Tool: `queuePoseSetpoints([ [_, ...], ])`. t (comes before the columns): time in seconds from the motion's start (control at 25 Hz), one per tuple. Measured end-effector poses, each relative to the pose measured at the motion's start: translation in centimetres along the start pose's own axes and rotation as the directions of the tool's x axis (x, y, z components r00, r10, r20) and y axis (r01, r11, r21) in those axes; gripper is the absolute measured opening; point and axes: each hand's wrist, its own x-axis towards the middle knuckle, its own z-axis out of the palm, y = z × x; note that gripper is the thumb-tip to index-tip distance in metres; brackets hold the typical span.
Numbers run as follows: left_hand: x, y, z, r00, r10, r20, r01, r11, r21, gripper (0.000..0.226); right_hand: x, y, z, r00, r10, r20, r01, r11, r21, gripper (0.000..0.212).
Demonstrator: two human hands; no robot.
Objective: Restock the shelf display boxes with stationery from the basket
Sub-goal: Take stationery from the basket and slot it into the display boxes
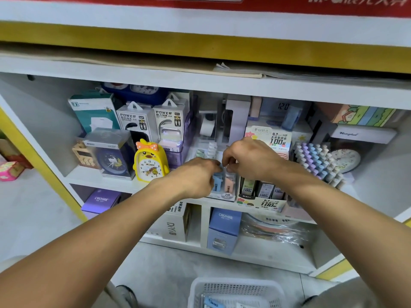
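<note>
Both hands work at a display box of lead refills on the shelf.

The clear display box [224,192], marked 2B on its front, stands on the white shelf [100,181] and holds small blue and pink packets upright. The left hand [195,176] and right hand [249,158] meet just above it, fingers curled, pinching a small pale packet [223,166] between them. The white basket [235,292] sits on the floor below.
</note>
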Motion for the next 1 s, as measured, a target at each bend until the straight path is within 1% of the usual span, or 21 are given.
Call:
queuePoseSetpoints([
  [0.12, -0.1, 0.0, -0.1, 1.000, 0.006, 0.000, -0.006, 1.000, 0.015, 0.050, -0.1, 0.1, -0.4, 0.999, 0.011, 0.047, -0.012, 1.000, 0.020, 0.018],
  [0.32, 0.0, 0.1, -0.2, 1.000, 0.006, 0.015, -0.006, 1.000, 0.019, 0.051, 0.0, 0.0, 0.3, 0.999, -0.012, -0.036, 0.010, 0.998, -0.065, 0.018],
  [0.4, 0.0, 0.2, -0.2, 1.000, 0.013, 0.015, -0.013, 1.000, 0.025, 0.051, -0.1, -0.4, 0.6, 0.999, -0.020, -0.028, 0.017, 0.995, -0.100, 0.020],
  [0.52, -0.1, 0.2, -0.5, 1.000, 0.018, 0.011, -0.019, 0.999, 0.034, 0.054, -0.2, -0.6, 0.3, 1.000, -0.018, -0.008, 0.016, 0.992, -0.124, 0.016],
  [0.56, -0.1, 0.2, -0.6, 1.000, 0.017, 0.012, -0.017, 0.999, 0.035, 0.055, -0.3, -0.5, 0.0, 1.000, -0.011, -0.024, 0.008, 0.994, -0.110, 0.021],
  [0.64, -0.7, 0.7, -0.7, 0.999, 0.028, -0.035, -0.026, 0.999, 0.035, 0.054, -1.0, -0.5, -0.5, 0.995, 0.024, -0.100, -0.028, 0.999, -0.032, 0.033],
  [0.72, -1.8, 1.6, -1.1, 0.983, 0.071, -0.168, -0.066, 0.997, 0.037, 0.047, -2.5, -1.2, -1.4, 0.984, 0.035, -0.175, -0.018, 0.995, 0.097, 0.035],
  [0.76, -2.4, 2.0, -1.2, 0.965, 0.090, -0.244, -0.087, 0.996, 0.024, 0.041, -3.6, -1.8, -1.9, 0.984, 0.037, -0.172, -0.003, 0.981, 0.194, 0.034],
  [0.8, -3.1, 2.3, -1.0, 0.951, 0.101, -0.293, -0.108, 0.994, -0.009, 0.035, -4.8, -2.3, -2.1, 0.990, 0.026, -0.141, 0.015, 0.958, 0.285, 0.033],
  [0.84, -3.7, 2.5, -0.4, 0.949, 0.106, -0.297, -0.122, 0.992, -0.035, 0.030, -6.1, -2.8, -1.9, 0.995, 0.002, -0.102, 0.033, 0.938, 0.344, 0.033],
  [0.88, -4.1, 2.7, 0.4, 0.965, 0.114, -0.235, -0.126, 0.991, -0.039, 0.025, -7.2, -3.2, -1.5, 0.998, -0.032, -0.058, 0.051, 0.929, 0.366, 0.031],
  [0.92, -4.7, 3.0, 1.8, 0.988, 0.119, -0.093, -0.123, 0.992, -0.039, 0.022, -8.3, -3.4, -0.3, 0.998, -0.060, 0.013, 0.052, 0.932, 0.358, 0.027],
  [0.96, -5.0, 3.3, 3.6, 0.988, 0.113, 0.102, -0.108, 0.993, -0.053, 0.021, -9.3, -3.5, 1.5, 0.989, -0.078, 0.126, 0.034, 0.946, 0.324, 0.023],
  [1.0, -5.4, 3.7, 5.6, 0.946, 0.098, 0.309, -0.077, 0.994, -0.078, 0.021, -10.2, -3.6, 3.7, 0.954, -0.087, 0.285, 0.007, 0.963, 0.270, 0.022],
])
